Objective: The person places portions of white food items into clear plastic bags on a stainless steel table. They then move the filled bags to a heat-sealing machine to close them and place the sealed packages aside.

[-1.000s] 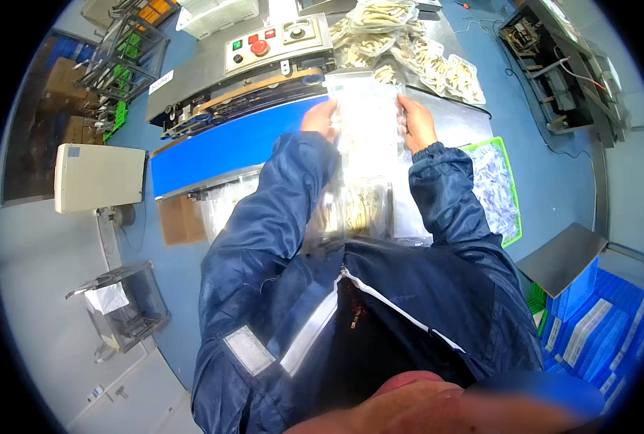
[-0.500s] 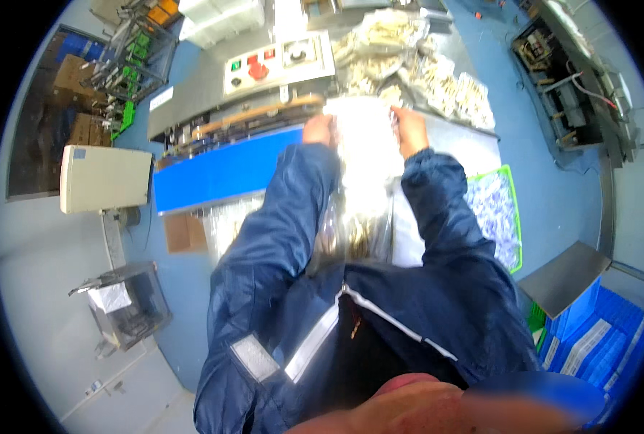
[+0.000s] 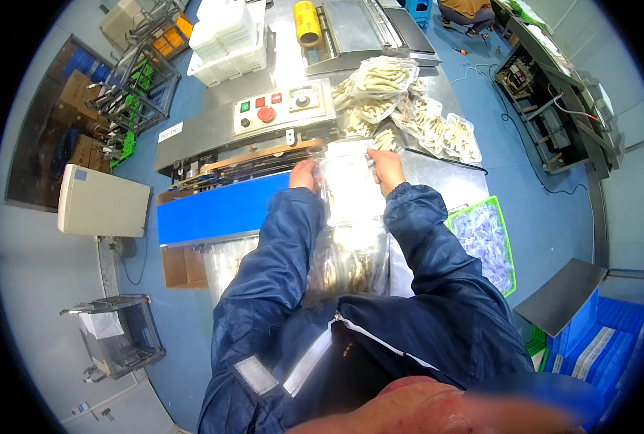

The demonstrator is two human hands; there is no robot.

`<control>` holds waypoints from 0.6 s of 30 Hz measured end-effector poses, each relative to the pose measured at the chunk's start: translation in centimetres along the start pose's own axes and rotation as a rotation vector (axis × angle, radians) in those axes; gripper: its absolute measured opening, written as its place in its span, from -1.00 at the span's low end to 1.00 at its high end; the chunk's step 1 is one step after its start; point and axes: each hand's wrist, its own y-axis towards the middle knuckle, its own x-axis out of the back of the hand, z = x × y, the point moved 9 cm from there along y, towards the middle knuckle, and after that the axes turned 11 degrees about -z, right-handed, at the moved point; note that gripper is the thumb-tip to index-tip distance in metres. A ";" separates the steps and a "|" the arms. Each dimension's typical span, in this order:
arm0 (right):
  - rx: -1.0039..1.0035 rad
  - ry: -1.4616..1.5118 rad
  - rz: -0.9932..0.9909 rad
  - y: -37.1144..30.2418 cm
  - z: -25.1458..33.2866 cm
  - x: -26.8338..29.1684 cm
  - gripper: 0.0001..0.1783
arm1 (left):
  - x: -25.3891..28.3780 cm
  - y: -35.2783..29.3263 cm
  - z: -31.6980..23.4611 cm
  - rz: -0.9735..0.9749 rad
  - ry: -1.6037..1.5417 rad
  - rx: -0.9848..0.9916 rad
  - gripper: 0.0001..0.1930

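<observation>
- One clear plastic pack (image 3: 345, 189), just right of the blue belt (image 3: 224, 207)
- long axis runs front-to-back, far end roughly facing the packed pile (image 3: 385, 77)
- left hand (image 3: 304, 175) and right hand (image 3: 388, 172): fingers gripping its sides

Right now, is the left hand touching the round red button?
Apart: the head view shows the left hand below the round red button, control panel showing between.

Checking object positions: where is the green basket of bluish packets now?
In the head view, the green basket is right of centre, just right of the right sleeve and up-left of the dark panel.
</observation>
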 end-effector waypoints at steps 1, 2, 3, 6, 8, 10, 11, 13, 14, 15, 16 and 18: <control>-0.008 -0.007 0.010 -0.1 -0.1 -0.3 -0.76 | 0.4 0.2 -0.2 -0.007 0.014 -0.012 -0.89; -0.018 -0.014 0.022 -0.4 -0.3 -0.8 -0.76 | 1.0 0.2 -0.4 -0.017 0.029 -0.024 -0.88; -0.028 -0.021 0.035 -0.5 -0.4 -1.2 -0.75 | 1.4 0.3 -0.8 -0.034 0.046 -0.057 -0.86; -0.033 -0.072 0.102 -0.8 -1.2 -3.0 -0.73 | 4.6 2.1 -1.5 -0.188 0.234 -0.136 -0.79; 0.269 -0.181 0.176 0.1 -0.6 -4.0 -0.69 | 2.0 -0.2 -5.4 -0.067 1.195 -0.987 -0.73; 0.858 -0.905 0.240 -0.3 0.0 -6.3 -0.86 | 2.3 -0.8 -6.5 -0.099 1.184 -1.092 -0.73; 1.187 -1.153 0.183 -1.3 0.2 -8.0 -0.73 | 4.1 0.5 -7.0 -0.117 1.162 -1.092 -0.74; 1.127 -1.154 0.217 -1.5 -0.4 -8.4 -0.73 | 4.9 0.1 -7.8 -0.188 1.047 -0.938 -0.75; 1.147 -1.104 0.252 -2.0 -0.3 -9.0 -0.80 | 8.3 2.4 -6.7 -0.255 0.592 -0.538 -0.74; 0.992 -0.966 0.319 -1.8 -0.4 -9.3 -0.83 | 10.0 2.3 -6.3 -0.312 0.259 -0.477 -0.77; 0.667 -0.733 0.360 -0.2 -1.3 -7.6 -0.79 | 8.6 0.5 -6.4 -0.291 0.249 -0.446 -0.75; 0.065 -0.311 0.344 -2.8 -2.0 -6.9 -0.69 | 11.7 -3.5 -9.1 -0.541 0.415 -0.718 -0.66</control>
